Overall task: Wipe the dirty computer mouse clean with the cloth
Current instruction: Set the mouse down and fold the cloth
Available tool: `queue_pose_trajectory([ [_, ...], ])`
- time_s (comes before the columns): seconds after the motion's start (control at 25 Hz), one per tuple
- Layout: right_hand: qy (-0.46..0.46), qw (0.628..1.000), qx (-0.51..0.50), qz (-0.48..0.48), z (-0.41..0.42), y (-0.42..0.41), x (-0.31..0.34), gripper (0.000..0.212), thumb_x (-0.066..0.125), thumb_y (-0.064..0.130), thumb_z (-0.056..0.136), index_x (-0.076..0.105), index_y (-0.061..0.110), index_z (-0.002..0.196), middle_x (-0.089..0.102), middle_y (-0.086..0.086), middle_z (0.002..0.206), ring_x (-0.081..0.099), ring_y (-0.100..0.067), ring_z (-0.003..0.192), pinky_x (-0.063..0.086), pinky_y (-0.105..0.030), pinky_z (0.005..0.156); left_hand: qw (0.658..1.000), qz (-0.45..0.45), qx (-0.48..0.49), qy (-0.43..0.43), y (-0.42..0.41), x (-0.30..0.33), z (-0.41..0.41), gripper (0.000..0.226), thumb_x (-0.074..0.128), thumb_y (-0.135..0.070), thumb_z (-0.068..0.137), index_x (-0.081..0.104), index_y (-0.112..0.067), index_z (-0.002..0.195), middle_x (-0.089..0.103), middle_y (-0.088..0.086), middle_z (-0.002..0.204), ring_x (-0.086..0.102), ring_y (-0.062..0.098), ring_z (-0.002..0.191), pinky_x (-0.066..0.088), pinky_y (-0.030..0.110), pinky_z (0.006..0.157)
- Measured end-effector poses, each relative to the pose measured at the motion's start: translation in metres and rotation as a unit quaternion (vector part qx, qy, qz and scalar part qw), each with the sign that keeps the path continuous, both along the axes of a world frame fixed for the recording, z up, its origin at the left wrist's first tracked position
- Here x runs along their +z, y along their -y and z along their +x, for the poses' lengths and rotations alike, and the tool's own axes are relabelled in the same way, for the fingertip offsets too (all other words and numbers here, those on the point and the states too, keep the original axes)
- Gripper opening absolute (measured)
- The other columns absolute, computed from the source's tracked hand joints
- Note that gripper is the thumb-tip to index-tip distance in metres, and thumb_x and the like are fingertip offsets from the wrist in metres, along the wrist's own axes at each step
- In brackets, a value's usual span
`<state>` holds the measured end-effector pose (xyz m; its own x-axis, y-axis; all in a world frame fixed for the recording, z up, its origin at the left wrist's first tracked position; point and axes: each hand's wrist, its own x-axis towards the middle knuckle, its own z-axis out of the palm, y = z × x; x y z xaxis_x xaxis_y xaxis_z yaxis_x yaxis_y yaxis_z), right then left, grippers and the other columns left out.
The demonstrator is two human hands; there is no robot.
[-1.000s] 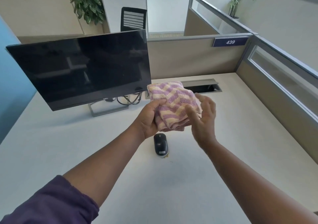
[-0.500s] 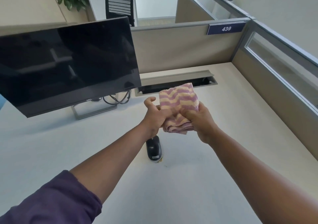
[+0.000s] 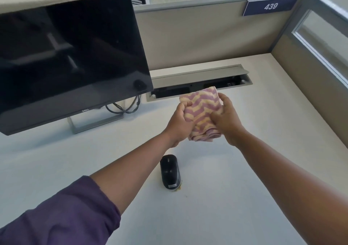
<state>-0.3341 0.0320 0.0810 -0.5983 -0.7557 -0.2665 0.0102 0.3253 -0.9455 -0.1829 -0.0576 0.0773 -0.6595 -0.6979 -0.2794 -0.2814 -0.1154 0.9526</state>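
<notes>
Left hand: the left hand (image 3: pixel 179 120) is gripping the left edge of the cloth (image 3: pixel 202 113), thumb curling over the top; it is holding nothing else.
Right hand: the right hand (image 3: pixel 227 119) is clasping the cloth's right side, fingers wrapping round it; both hands are bunching it in the air (it is folded, striped pink and cream).
Mouse: the computer mouse (image 3: pixel 170 171) is lying on the desk (image 3: pixel 244 169) below the hands and toward the person, clear of the cloth; its long axis is running away from the person; yellowish crumbs are sitting at its near end.
Nearer hand: the left is hanging more nearly over the mouse; I judge the cloth must come down and back.
</notes>
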Motion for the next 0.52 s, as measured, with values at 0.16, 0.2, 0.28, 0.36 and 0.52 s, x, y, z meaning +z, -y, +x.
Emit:
queue_pose_trajectory([
  [0.16,-0.055,0.996,0.012,0.070,-0.019,0.021,-0.031,0.052,0.061,0.017,0.098,0.044,0.032,0.145,0.066,0.011,0.111,0.072,-0.012,0.091,0.062,-0.025,0.059,0.995,-0.058,0.026,0.076,0.013,-0.034,-0.018,0.061,0.060,-0.014,0.094,0.041,-0.020,0.152,0.055,0.002,0.139,0.058,0.022,0.125,0.057,0.034,0.096],
  [0.2,-0.077,0.993,0.018,0.085,-0.021,0.023,-0.040,0.047,0.061,0.019,0.097,0.048,0.031,0.141,0.066,0.013,0.107,0.071,-0.011,0.091,0.060,-0.023,0.059,0.992,-0.076,0.014,0.098,0.016,-0.043,-0.019,0.062,0.058,-0.014,0.096,0.038,-0.019,0.155,0.051,0.004,0.144,0.053,0.023,0.130,0.052,0.035,0.104],
  [0.28,-0.150,0.982,0.027,0.116,-0.023,0.024,-0.056,0.034,0.062,0.026,0.096,0.054,0.029,0.129,0.065,0.018,0.101,0.068,-0.010,0.090,0.054,-0.017,0.060,0.983,-0.121,-0.026,0.137,0.021,-0.056,-0.019,0.065,0.057,-0.016,0.099,0.033,-0.020,0.159,0.038,0.009,0.153,0.043,0.025,0.138,0.038,0.027,0.111],
  [0.36,-0.222,0.961,0.045,0.155,-0.024,0.021,-0.069,0.032,0.061,0.035,0.098,0.055,0.025,0.128,0.067,0.006,0.112,0.067,-0.022,0.098,0.052,-0.028,0.072,0.973,-0.155,-0.059,0.163,0.025,-0.064,-0.021,0.067,0.055,-0.015,0.098,0.030,-0.026,0.160,0.021,0.009,0.158,0.037,0.027,0.142,0.030,0.021,0.106],
  [0.52,-0.375,0.893,0.050,0.243,-0.021,0.014,-0.077,0.058,0.049,0.043,0.096,0.040,0.021,0.149,0.048,-0.010,0.146,0.053,-0.036,0.123,0.044,-0.045,0.086,0.924,-0.258,-0.075,0.271,0.027,-0.061,-0.027,0.071,0.058,-0.032,0.087,0.037,-0.031,0.155,-0.003,-0.002,0.163,0.037,0.033,0.139,0.042,0.037,0.105],
])
